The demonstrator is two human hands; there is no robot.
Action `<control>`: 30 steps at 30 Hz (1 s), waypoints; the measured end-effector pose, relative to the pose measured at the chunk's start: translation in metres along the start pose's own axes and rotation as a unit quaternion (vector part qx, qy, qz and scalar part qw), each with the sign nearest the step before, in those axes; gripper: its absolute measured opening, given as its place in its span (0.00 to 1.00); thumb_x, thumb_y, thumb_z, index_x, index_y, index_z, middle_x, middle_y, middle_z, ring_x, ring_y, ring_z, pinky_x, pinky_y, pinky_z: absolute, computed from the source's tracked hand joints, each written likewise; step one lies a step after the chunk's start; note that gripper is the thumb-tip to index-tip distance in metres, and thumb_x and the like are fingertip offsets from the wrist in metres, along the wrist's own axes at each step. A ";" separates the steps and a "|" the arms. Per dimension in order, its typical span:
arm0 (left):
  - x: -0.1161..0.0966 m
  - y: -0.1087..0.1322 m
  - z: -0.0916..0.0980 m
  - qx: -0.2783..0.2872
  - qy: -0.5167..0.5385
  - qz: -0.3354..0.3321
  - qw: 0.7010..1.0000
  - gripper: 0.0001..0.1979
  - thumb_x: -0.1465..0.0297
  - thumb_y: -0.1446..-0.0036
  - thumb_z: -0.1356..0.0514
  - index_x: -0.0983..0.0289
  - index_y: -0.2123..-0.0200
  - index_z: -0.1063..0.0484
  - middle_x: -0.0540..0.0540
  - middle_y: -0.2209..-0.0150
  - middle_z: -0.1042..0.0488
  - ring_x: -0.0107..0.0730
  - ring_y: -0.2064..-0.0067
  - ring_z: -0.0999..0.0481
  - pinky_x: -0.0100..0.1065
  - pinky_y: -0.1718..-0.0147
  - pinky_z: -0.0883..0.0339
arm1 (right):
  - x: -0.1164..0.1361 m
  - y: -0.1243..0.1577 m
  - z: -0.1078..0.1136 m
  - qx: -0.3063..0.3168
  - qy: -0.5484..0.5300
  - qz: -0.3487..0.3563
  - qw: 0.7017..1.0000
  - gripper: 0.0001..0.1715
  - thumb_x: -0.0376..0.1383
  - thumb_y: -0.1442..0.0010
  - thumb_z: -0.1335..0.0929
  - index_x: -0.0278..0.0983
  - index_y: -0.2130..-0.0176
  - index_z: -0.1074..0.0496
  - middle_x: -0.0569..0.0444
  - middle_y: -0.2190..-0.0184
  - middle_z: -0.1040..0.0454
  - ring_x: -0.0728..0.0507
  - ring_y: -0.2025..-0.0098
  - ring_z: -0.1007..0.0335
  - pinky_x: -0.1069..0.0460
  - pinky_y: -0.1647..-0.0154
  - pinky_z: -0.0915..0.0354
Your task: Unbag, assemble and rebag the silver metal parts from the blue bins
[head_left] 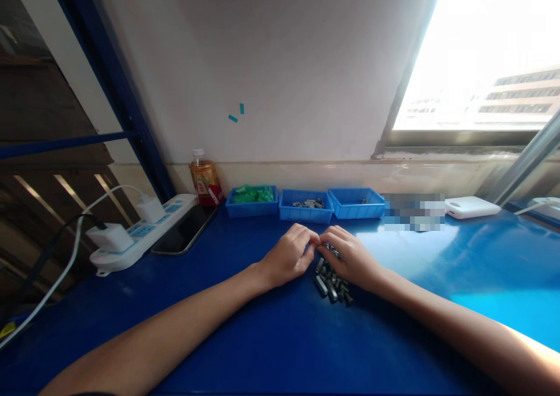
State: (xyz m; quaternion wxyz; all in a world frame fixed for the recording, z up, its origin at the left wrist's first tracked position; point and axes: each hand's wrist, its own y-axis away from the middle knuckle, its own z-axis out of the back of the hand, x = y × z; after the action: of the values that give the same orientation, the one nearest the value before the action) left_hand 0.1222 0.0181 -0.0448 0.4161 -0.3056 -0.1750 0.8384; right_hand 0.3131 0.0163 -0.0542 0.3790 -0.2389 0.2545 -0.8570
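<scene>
Blue tabletop [245,337]: two hands [289,257], metal parts [331,290], three bins [305,214].

Blue desk [245,349]. Along back edge: bottle [205,181], three blue bins [305,214], white flat device [472,207]. By left edge: power strip [146,231], phone [186,231] just beside. Mid-desk: metal parts [331,289], loose pile.

Blue bins [305,214] block the way ahead of the hands [352,259]; the tabletop [437,273] opens rightward.

Silvery and dark metal pieces [331,290] lie heaped on the tabletop [262,343].
</scene>
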 end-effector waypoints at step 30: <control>0.002 0.003 -0.004 -0.015 0.051 0.039 0.998 0.06 0.75 0.41 0.52 0.63 0.59 0.42 0.55 0.64 0.32 0.33 0.63 0.30 0.35 0.62 0.33 | 0.006 -0.001 0.000 -0.022 0.046 0.034 0.998 0.06 0.35 0.35 0.39 0.37 0.62 0.33 0.50 0.69 0.29 0.44 0.66 0.35 0.49 0.65 0.38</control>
State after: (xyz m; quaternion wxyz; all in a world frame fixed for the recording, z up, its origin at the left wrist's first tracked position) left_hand 0.1221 0.0182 -0.0508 0.3868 -0.3610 -0.1535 0.8346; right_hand 0.3085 0.0120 -0.0527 0.3910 -0.1989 0.2982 -0.8478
